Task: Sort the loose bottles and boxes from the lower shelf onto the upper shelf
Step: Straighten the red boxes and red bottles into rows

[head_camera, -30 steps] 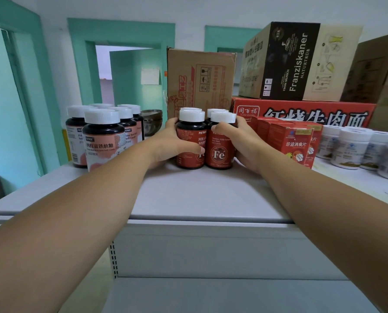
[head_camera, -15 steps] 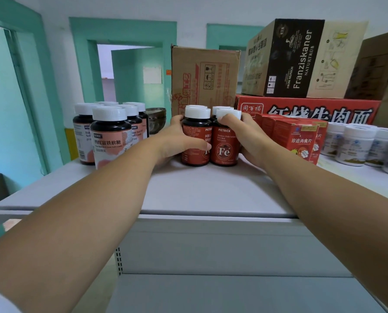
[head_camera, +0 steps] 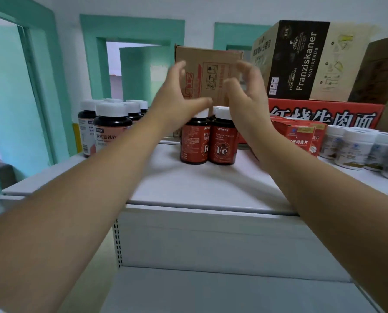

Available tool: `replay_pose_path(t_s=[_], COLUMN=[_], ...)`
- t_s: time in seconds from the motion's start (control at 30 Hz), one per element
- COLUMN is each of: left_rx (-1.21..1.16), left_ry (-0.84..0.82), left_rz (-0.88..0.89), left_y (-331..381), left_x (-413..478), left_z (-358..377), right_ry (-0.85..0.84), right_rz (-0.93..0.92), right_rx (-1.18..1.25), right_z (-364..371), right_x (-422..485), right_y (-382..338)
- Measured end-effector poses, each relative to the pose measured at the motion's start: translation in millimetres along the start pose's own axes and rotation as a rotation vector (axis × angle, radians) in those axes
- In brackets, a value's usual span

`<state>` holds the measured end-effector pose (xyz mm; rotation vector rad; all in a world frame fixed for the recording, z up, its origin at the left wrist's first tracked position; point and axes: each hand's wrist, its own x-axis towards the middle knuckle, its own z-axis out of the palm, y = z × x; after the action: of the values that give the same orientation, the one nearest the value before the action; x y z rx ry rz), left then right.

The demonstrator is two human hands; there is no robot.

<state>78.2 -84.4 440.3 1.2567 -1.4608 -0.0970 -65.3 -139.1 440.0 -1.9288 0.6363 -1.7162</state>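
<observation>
Two red-labelled "Fe" bottles (head_camera: 222, 141) with white caps stand side by side, upright, on the upper shelf (head_camera: 188, 184), with more caps just behind them. My left hand (head_camera: 177, 98) hovers above and left of them, fingers spread and loosely curved, holding nothing. My right hand (head_camera: 247, 93) hovers above and right of them, fingers loosely curved and empty. Both hands are blurred and clear of the bottles. The lower shelf (head_camera: 211, 290) shows as a bare white surface below.
Dark bottles with pink labels (head_camera: 111, 125) stand at the left of the upper shelf. Red boxes (head_camera: 299, 136) and white bottles (head_camera: 355, 147) fill the right side. Cardboard cartons (head_camera: 211, 73) and a black-and-tan carton (head_camera: 301, 62) stand behind.
Both hands have let go of the two red bottles and risen above them with fingers opened. The bottles stay standing on the upper shelf.
</observation>
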Motion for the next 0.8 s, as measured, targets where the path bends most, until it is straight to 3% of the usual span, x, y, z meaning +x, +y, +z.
replay_pose_path(t_s=[0.13, 0.33, 0.5, 0.6, 0.8], left_rx=[0.152, 0.163, 0.183, 0.213, 0.034], left_ry=[0.061, 0.001, -0.1, -0.144, -0.249], left_rz=[0.151, 0.23, 0.045, -0.044, -0.189], left_y=[39.3, 27.7, -23.0, -51.8, -97.6], left_x=[2.6, -21.0, -22.2, -23.2, -21.7], left_z=[-40.5, -128.1, -166.1, -174.7, -174.6], right_ry=[-0.108, -0.326, -0.427, -0.373, -0.309], right_rz=[0.101, 0.239, 0.298, 0.301, 0.378], right_rx=[0.198, 0.222, 0.239, 0.279, 0.297], right_z=[13.8, 67.2, 116.6, 137.8, 168.7], right_x=[24.1, 24.0, 5.9, -1.2, -1.9], right_y=[-21.5, -25.5, -17.7, -6.2, 29.6])
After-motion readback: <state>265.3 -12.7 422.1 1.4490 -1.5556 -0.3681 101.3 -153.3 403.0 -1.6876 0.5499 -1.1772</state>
